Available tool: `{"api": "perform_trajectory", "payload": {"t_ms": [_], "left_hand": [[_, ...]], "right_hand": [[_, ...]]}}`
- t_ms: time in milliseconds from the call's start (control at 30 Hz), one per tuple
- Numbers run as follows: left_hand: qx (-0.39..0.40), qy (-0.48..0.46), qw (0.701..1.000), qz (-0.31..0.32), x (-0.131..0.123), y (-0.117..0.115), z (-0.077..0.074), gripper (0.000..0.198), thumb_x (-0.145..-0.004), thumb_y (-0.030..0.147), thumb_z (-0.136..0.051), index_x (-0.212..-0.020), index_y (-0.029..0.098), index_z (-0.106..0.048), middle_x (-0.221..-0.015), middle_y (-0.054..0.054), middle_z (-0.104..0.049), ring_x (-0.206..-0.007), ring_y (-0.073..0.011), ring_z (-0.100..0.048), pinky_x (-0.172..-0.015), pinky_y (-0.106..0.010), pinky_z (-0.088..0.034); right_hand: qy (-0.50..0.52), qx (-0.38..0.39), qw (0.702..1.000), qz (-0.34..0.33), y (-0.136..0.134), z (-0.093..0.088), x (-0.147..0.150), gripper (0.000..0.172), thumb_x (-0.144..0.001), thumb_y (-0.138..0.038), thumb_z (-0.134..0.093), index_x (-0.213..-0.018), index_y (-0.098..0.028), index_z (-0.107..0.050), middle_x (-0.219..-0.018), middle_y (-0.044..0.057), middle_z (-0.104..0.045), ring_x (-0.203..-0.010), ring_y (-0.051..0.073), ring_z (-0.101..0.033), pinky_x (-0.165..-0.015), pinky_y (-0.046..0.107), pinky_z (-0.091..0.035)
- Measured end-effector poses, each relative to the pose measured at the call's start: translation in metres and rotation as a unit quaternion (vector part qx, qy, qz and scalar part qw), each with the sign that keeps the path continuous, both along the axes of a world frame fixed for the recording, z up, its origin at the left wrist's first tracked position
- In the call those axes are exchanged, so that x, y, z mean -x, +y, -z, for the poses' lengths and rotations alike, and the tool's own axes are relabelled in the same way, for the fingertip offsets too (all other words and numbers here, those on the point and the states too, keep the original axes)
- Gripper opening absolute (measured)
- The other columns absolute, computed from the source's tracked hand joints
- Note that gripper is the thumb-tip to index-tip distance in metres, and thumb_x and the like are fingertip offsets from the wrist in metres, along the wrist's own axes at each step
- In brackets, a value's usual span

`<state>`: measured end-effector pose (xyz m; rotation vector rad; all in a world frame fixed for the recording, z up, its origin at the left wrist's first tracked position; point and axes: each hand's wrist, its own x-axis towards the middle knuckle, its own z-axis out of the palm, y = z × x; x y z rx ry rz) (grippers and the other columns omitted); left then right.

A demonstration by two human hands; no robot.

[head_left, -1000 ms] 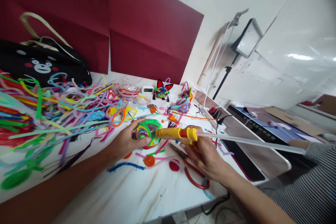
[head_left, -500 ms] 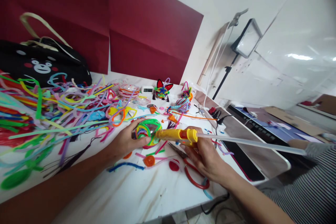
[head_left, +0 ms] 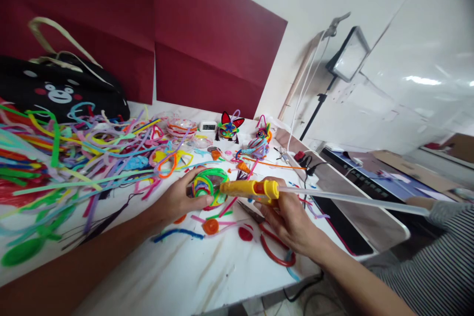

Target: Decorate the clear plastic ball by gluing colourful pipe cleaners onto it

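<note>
My left hand [head_left: 185, 195] is wrapped round the left side of a round ornament [head_left: 210, 177] covered in green, yellow and red pipe cleaners. A yellow glue gun [head_left: 248, 189] is gripped in my right hand [head_left: 283, 212], its nozzle at the ornament's right side. A long whitish glue stick [head_left: 348, 199] sticks out of the gun's back to the right. Under my right hand lie scissors with red handles [head_left: 272, 252], partly hidden by it. Orange [head_left: 211, 227] and red [head_left: 245, 232] discs lie on the table in front of the ornament.
Pipe cleaners [head_left: 107, 150] are heaped at the left before a black bag [head_left: 59, 91]. Behind stand a small clock [head_left: 208, 126], a cat-eared ornament [head_left: 228, 129] and a multicoloured figure [head_left: 259, 143]. A person's striped sleeve [head_left: 440, 252] is at the right.
</note>
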<state>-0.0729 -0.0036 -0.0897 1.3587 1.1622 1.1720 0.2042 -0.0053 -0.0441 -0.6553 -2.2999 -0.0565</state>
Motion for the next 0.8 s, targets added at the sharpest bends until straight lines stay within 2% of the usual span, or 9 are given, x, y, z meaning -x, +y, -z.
{"api": "perform_trajectory", "payload": {"t_ms": [133,300,467,600,800], "left_hand": [[-0.004,0.008,1.0,-0.002,0.0,-0.0003,-0.0008,0.09,-0.068,0.046,-0.085,-0.142,0.019,-0.043,-0.121,-0.011,-0.072,-0.112,-0.0328,-0.067,-0.089,-0.04,-0.057],[-0.008,-0.006,1.0,0.002,0.0011,0.0013,0.001,0.087,-0.068,0.045,-0.084,-0.141,0.019,-0.044,-0.121,-0.011,-0.072,-0.116,-0.0335,-0.065,-0.092,-0.04,-0.056],[-0.012,-0.01,1.0,-0.004,0.0007,0.0015,0.001,0.085,-0.068,0.044,-0.084,-0.14,0.019,-0.047,-0.12,-0.011,-0.072,-0.115,-0.0337,-0.066,-0.093,-0.043,-0.056],[-0.012,0.002,1.0,-0.015,0.0011,0.0009,0.0008,0.086,-0.067,0.045,-0.084,-0.14,0.019,-0.048,-0.117,-0.011,-0.073,-0.114,-0.0345,-0.066,-0.095,-0.045,-0.055],[-0.001,-0.011,1.0,-0.008,0.001,0.0009,0.002,0.089,-0.066,0.045,-0.085,-0.142,0.019,-0.045,-0.117,-0.011,-0.073,-0.113,-0.0341,-0.066,-0.092,-0.043,-0.056]], "right_hand": [[-0.002,0.002,1.0,-0.002,-0.001,-0.001,0.0003,0.009,-0.097,-0.017,-0.048,-0.105,-0.02,-0.046,-0.094,0.008,-0.061,-0.073,0.017,-0.058,-0.055,0.024,-0.044],[-0.013,-0.018,1.0,0.002,-0.003,0.0002,-0.0012,0.006,-0.098,-0.018,-0.047,-0.103,-0.02,-0.045,-0.092,0.008,-0.059,-0.073,0.018,-0.058,-0.064,0.027,-0.05],[-0.018,-0.028,0.999,-0.002,-0.0028,0.0014,-0.0021,0.014,-0.097,-0.016,-0.048,-0.11,-0.019,-0.045,-0.095,0.009,-0.061,-0.078,0.02,-0.061,-0.07,0.029,-0.053],[-0.014,-0.011,1.0,-0.002,-0.0003,0.0026,-0.0023,0.015,-0.097,-0.016,-0.048,-0.112,-0.02,-0.044,-0.106,0.012,-0.062,-0.087,0.022,-0.063,-0.071,0.03,-0.054],[-0.01,-0.007,1.0,0.002,0.0054,0.0043,-0.0016,0.02,-0.096,-0.014,-0.047,-0.115,-0.02,-0.042,-0.104,0.012,-0.06,-0.088,0.022,-0.063,-0.069,0.03,-0.054]]}}
